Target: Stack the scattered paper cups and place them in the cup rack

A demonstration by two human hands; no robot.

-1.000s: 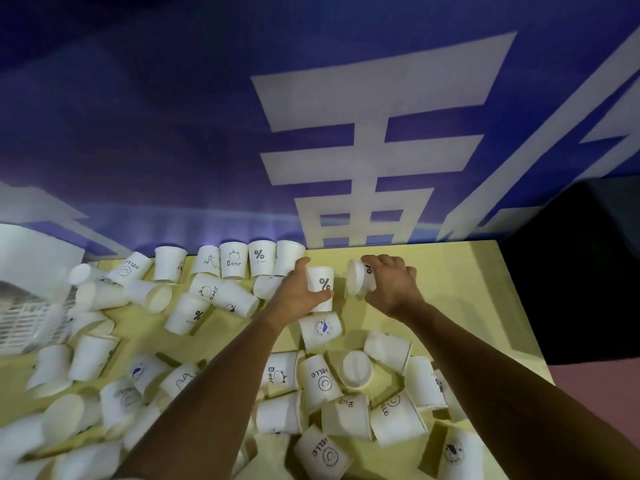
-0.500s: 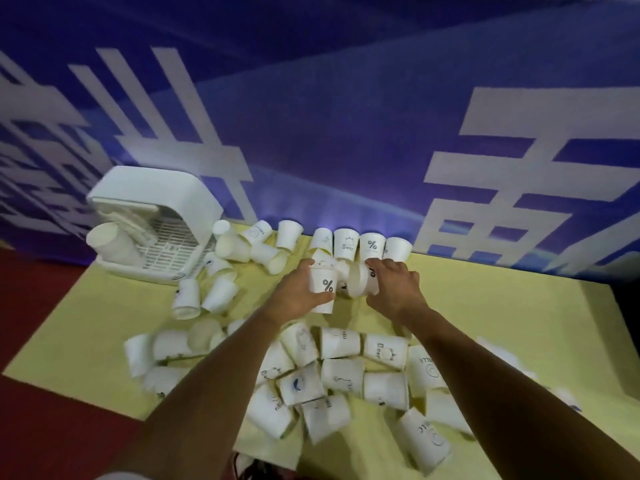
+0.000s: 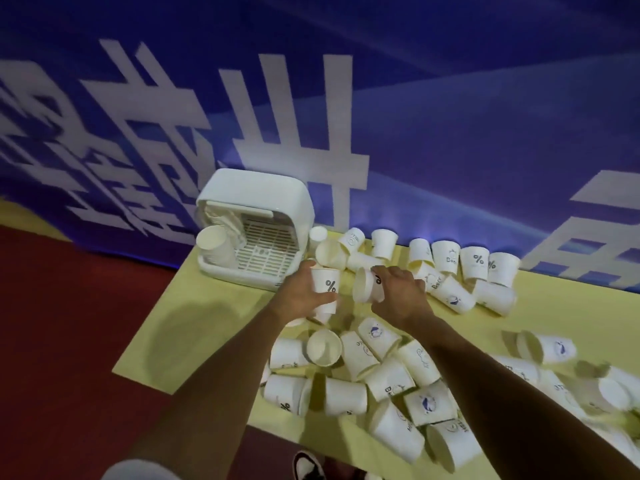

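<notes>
My left hand (image 3: 300, 295) grips an upright white paper cup with a % mark (image 3: 326, 287). Just to its right, my right hand (image 3: 401, 296) holds another white cup (image 3: 365, 285) tipped on its side, its mouth facing left toward the first cup. The two cups are a small gap apart. The white plastic cup rack (image 3: 256, 220) stands at the table's far left corner, with a stack of cups (image 3: 212, 244) lying in its left side. Several loose cups (image 3: 377, 368) lie scattered over the yellow table (image 3: 207, 317).
A row of upright cups (image 3: 476, 263) lines the table's back edge against a blue banner with white characters (image 3: 450, 133). Red floor (image 3: 69, 323) lies left of the table. A shoe (image 3: 308, 467) shows at the bottom edge.
The view has swung left, bringing the cup rack fully into sight. Both hands, each still holding its cup, have moved left toward the rack.
</notes>
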